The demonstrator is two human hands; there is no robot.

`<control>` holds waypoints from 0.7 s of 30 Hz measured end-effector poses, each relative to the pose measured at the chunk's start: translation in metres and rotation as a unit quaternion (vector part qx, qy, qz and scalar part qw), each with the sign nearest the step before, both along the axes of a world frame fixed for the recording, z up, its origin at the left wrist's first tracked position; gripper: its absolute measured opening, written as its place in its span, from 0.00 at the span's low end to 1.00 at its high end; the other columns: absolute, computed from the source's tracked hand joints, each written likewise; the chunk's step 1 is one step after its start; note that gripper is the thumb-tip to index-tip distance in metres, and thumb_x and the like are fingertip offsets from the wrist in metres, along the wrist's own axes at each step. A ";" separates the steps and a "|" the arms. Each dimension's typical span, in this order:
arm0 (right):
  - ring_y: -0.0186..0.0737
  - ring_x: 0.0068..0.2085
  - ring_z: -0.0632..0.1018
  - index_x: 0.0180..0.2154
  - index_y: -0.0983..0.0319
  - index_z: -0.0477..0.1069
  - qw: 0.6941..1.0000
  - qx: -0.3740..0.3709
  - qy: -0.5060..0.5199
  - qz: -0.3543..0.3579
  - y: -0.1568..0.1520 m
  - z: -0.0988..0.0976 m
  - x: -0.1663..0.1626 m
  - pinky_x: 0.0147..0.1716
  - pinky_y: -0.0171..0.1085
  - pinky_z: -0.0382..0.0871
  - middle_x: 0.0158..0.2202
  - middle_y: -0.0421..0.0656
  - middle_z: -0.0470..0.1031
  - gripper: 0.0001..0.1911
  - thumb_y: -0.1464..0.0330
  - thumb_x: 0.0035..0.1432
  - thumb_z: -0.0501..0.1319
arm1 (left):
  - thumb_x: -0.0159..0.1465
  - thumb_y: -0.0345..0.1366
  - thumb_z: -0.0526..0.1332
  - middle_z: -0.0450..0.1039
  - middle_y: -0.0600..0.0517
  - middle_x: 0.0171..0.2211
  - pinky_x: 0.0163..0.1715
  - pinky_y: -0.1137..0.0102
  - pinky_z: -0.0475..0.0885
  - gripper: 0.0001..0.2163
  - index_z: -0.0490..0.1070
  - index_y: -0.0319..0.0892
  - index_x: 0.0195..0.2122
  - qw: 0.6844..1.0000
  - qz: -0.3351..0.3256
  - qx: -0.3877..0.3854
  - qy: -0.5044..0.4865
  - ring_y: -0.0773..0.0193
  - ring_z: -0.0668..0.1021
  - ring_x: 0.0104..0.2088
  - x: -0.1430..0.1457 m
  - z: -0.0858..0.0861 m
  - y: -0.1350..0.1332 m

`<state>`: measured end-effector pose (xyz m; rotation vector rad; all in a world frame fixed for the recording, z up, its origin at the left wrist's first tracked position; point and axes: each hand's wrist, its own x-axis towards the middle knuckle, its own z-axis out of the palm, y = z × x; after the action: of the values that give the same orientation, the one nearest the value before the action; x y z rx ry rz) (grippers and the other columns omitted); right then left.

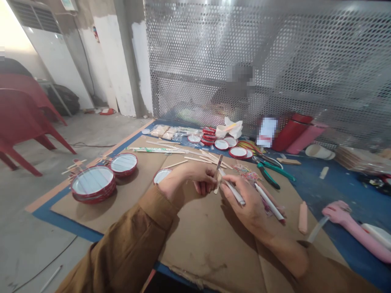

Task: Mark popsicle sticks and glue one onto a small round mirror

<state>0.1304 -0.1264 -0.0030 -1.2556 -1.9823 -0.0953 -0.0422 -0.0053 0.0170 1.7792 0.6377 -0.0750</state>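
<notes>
My left hand [202,178] is closed, pinching a wooden craft stick [219,162] whose upper end looks dark. Close beside it, my right hand [246,199] grips a white marker [234,192], its far end near the stick. Whether the tip touches the wood is unclear. Another white marker with a dark red end [270,203] lies on the cardboard [210,240] right of my right hand. Loose craft sticks [198,159] are scattered beyond both hands. A round red-rimmed lid [161,176] is partly hidden behind my left wrist.
Two red-rimmed round drums [93,183] [124,163] with sticks stand at left. At the back are stacked red lids [208,137], a phone [266,132] and a red cylinder [291,132]. Green-handled pliers [269,175] and a pink glue gun [351,228] lie right. A perforated metal screen [195,53] rises behind.
</notes>
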 end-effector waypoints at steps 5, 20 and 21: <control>0.44 0.40 0.78 0.46 0.58 0.69 1.000 -0.005 -0.006 0.001 0.000 0.001 0.000 0.40 0.42 0.69 0.39 0.43 0.79 0.08 0.64 0.67 0.57 | 0.63 0.30 0.56 0.72 0.55 0.22 0.25 0.72 0.75 0.04 0.68 0.39 0.30 1.000 0.004 -0.010 -0.001 0.68 0.77 0.23 0.000 -0.001 0.001; 0.45 0.39 0.78 0.45 0.58 0.70 1.000 -0.003 -0.018 -0.001 0.000 0.001 0.001 0.40 0.42 0.70 0.38 0.44 0.79 0.09 0.63 0.67 0.57 | 0.62 0.30 0.56 0.72 0.55 0.22 0.27 0.72 0.76 0.04 0.68 0.40 0.30 1.000 0.007 -0.009 0.014 0.68 0.77 0.24 0.001 0.002 -0.001; 0.45 0.40 0.78 0.46 0.58 0.70 1.000 -0.001 -0.014 0.000 0.000 0.001 0.001 0.40 0.42 0.70 0.39 0.44 0.79 0.09 0.63 0.67 0.57 | 0.62 0.30 0.56 0.72 0.55 0.21 0.27 0.72 0.76 0.04 0.68 0.40 0.30 1.000 0.006 -0.009 0.014 0.68 0.77 0.24 0.001 0.003 -0.001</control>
<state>0.1313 -0.1264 -0.0024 -1.2622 -2.0067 -0.1133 -0.0408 -0.0060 0.0197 1.7592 0.6658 -0.0970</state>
